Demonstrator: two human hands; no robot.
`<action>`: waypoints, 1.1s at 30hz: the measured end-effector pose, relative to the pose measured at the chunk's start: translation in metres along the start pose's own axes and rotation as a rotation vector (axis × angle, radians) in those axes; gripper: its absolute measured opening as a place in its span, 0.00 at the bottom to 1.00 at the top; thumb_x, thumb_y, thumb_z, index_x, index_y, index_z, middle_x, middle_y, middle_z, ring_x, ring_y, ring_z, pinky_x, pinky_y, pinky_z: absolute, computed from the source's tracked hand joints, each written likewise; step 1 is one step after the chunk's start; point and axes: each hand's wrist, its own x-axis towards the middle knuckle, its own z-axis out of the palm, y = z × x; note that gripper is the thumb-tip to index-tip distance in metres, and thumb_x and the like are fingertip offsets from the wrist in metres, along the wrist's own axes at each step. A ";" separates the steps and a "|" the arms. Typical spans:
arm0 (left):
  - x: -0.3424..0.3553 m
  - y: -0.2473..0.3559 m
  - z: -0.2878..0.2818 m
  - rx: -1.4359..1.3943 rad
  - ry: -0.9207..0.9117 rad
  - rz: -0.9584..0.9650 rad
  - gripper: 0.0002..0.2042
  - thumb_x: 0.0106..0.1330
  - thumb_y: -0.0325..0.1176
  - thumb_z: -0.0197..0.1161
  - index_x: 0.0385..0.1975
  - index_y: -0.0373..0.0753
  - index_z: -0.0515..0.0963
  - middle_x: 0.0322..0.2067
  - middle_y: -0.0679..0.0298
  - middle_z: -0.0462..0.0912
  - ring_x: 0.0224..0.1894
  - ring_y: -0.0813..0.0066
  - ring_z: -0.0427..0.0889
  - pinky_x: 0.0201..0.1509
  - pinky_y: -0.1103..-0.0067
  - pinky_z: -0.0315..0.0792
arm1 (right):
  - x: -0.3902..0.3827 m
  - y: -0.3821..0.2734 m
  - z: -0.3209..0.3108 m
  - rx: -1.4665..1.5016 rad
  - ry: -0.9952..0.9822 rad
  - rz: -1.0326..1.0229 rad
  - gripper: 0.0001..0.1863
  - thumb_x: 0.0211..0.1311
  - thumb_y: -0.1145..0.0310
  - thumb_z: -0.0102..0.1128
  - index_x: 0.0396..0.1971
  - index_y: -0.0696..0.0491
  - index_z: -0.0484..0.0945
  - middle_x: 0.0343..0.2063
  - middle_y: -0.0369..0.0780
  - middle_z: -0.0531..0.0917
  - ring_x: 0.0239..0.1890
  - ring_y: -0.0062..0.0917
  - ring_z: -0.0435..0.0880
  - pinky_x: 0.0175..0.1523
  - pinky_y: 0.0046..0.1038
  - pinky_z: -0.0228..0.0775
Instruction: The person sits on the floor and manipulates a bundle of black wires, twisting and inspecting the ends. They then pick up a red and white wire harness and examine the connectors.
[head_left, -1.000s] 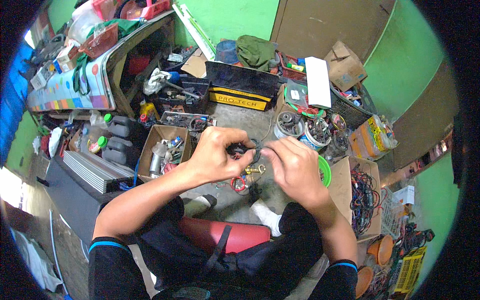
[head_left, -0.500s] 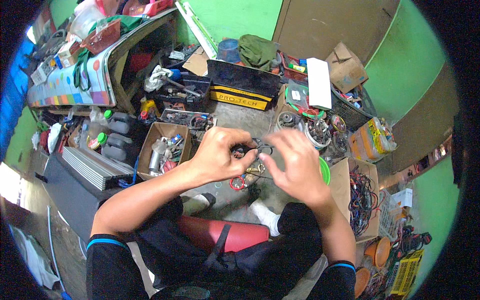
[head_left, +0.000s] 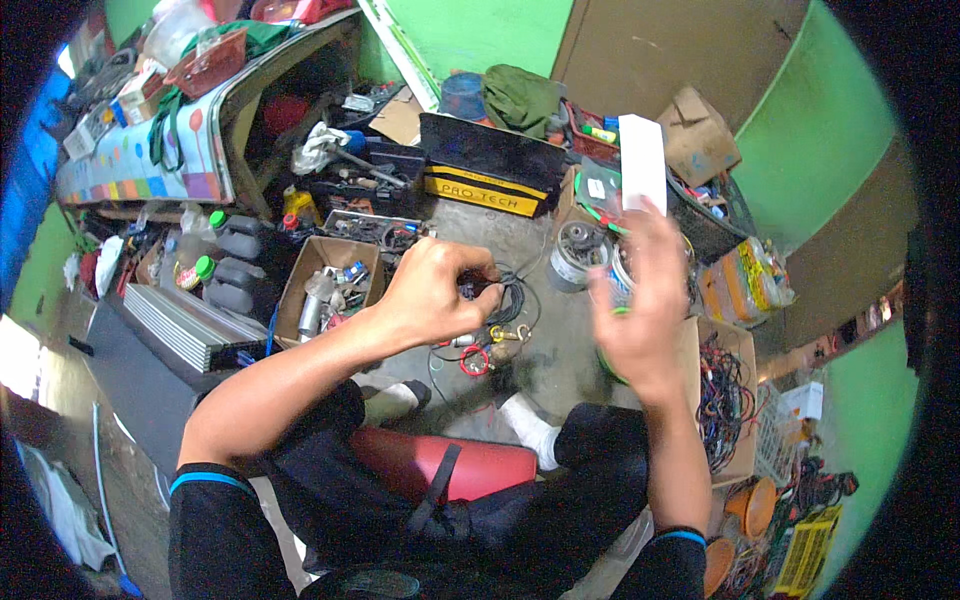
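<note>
My left hand [head_left: 440,298] is closed, thumb against curled fingers, on a coiled black cable [head_left: 513,298]. Loops of the cable stick out to the right of the fingertips and a thin strand hangs below. My right hand [head_left: 645,300] is raised well to the right of the coil, blurred by motion. Its thumb stands apart from the fingers and I see nothing in it. On the floor under the coil lie a red ring [head_left: 474,360] and small yellow pieces [head_left: 512,333].
A cardboard box of mixed parts [head_left: 372,262] stands left, a cardboard box of tangled wires [head_left: 742,345] right. Ahead are a black and yellow toolbox [head_left: 485,190], a tub of parts [head_left: 573,268] and a white panel [head_left: 641,160]. A red seat [head_left: 490,470] is beneath me.
My right hand has moved away from the cable, to the right and farther out, and its fingers have spread. The left hand keeps its hold almost in place; more of the coil shows.
</note>
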 end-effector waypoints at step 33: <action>0.004 0.003 -0.005 -0.061 0.024 -0.048 0.08 0.50 0.31 0.68 0.21 0.33 0.79 0.19 0.58 0.81 0.20 0.76 0.78 0.25 0.78 0.69 | -0.009 -0.004 0.025 0.351 -0.080 -0.074 0.05 0.56 0.74 0.57 0.31 0.58 0.77 0.31 0.45 0.79 0.34 0.37 0.80 0.42 0.34 0.73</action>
